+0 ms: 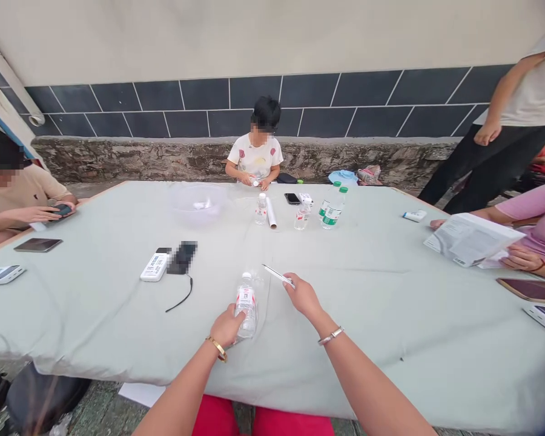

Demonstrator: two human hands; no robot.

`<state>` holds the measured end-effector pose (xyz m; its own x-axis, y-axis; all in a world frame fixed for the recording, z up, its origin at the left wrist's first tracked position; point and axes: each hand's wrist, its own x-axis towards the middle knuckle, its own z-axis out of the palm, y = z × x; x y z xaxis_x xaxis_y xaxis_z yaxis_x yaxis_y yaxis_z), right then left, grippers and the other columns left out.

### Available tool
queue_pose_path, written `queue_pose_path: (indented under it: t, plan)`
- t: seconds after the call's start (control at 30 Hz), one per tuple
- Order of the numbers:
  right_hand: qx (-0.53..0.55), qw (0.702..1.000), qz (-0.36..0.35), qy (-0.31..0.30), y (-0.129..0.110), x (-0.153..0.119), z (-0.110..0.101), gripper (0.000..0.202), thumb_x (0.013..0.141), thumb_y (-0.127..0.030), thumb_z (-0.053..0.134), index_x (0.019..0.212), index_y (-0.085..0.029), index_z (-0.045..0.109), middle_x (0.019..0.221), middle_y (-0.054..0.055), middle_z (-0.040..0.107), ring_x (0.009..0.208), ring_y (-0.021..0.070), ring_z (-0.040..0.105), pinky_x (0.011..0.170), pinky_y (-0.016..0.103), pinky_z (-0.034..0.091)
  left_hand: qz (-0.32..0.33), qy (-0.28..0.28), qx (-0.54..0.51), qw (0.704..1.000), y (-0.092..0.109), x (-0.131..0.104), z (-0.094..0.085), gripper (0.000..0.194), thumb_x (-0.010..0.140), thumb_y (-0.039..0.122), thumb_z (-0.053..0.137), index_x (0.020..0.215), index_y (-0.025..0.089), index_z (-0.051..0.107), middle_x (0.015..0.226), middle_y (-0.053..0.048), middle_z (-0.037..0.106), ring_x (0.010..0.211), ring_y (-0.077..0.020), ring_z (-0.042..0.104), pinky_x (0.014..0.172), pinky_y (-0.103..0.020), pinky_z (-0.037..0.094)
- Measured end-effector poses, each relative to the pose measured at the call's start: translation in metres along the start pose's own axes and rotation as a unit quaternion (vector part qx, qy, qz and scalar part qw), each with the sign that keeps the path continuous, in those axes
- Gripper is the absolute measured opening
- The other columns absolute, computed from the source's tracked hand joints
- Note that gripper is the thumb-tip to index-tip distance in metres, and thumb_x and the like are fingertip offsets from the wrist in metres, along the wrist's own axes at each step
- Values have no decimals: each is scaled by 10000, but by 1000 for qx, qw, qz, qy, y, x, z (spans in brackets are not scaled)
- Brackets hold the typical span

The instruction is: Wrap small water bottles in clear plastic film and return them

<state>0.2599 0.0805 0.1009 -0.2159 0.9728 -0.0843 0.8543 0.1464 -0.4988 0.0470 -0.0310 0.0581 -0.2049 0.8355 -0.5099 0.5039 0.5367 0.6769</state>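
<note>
Near the table's front edge, my left hand (228,325) is closed round the lower part of a clear plastic bottle (246,297) with a white and red label and a white cap. The bottle stands almost upright on the pale green tablecloth (327,363). To its right, my right hand (298,293) pinches one end of a slim white and silver pen-like object (276,274). Its thin tip points up and left, above the cloth, apart from the bottle.
Left of the bottle lie a white power bank (155,265) and a dark phone (182,257) with a strap. Farther back are a clear basin (197,204), small bottles (301,216), a roll (271,213) and green-capped bottles (335,209). People sit left, opposite and right; another stands behind.
</note>
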Motion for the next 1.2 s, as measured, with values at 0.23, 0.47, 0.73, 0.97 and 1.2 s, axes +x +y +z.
queue_pose_path:
  t: [0.23, 0.47, 0.73, 0.97, 1.2]
  plan:
    - [41, 995, -75, -49, -14, -42, -18, 343, 877, -301, 440, 1142, -236, 647, 1118, 69, 674, 933, 226, 612, 804, 322, 447, 16, -37, -53, 998, -11, 8, 0, 462, 921, 508, 322, 1251, 213, 452, 695, 10, 621, 428, -118, 523, 415, -233, 408]
    - [167, 939, -141, -266, 15, -82, -49, 268, 737, -373, 629, 946, -247, 740, 922, 32, 717, 834, 212, 612, 752, 297, 477, 27, -37, -66, 997, -14, 8, 1, 435, 916, 503, 344, 1206, 204, 467, 682, 15, 590, 399, -101, 484, 387, -225, 381]
    - [65, 985, 127, 96, 63, -18, 4, 380, 863, -295, 405, 1151, -183, 627, 1036, 87, 676, 936, 226, 608, 795, 330, 466, 37, -56, -7, 998, -3, 0, -15, 474, 906, 497, 348, 1222, 172, 487, 658, -16, 626, 400, -130, 521, 427, -250, 413]
    - [38, 991, 22, 127, 20, -33, 44, 339, 874, -304, 429, 1154, -182, 578, 1118, 113, 619, 943, 221, 585, 804, 334, 433, 45, -19, 124, 991, 3, -6, -34, 550, 881, 535, 334, 1242, 166, 525, 938, -120, 704, 821, -280, 687, 704, -353, 486]
    - [158, 986, -20, -48, -50, -50, 106, 357, 921, -435, 378, 650, -216, 453, 599, -11, 537, 599, 147, 499, 553, 244, 325, 56, 87, 166, 981, 24, -10, -21, 570, 893, 390, 363, 1418, 170, 339, 1320, -157, 538, 1162, -265, 555, 891, -334, 408]
